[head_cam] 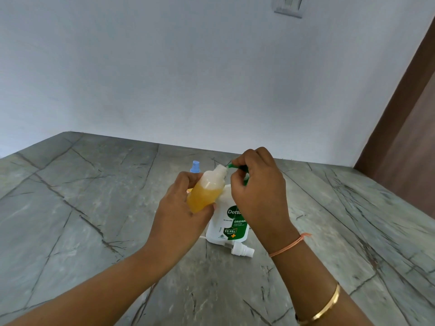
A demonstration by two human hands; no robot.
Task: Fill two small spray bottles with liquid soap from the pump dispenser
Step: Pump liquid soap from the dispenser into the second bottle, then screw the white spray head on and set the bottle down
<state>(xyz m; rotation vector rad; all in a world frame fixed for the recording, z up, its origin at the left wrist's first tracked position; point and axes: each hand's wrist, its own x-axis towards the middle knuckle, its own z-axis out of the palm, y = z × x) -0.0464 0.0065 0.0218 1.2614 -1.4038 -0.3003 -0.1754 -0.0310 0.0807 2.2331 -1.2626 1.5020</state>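
Observation:
My left hand (181, 208) grips a small clear spray bottle (207, 191), tilted with its open neck toward the upper right; orange-yellow soap fills most of it. My right hand (256, 189) is curled over the green pump head (235, 166) of the white soap dispenser (229, 224), whose nozzle tip touches the bottle's mouth. The dispenser stands on the counter between my hands, its label facing me. A white spray cap (242, 249) lies on the counter in front of the dispenser. Behind my left hand, the blue spray top of a second bottle (195, 166) shows; its body is hidden.
A grey marbled stone counter (94, 208) stretches to a white wall at the back. A brown wooden panel (404, 147) rises at the right. A switch plate (288, 5) sits high on the wall.

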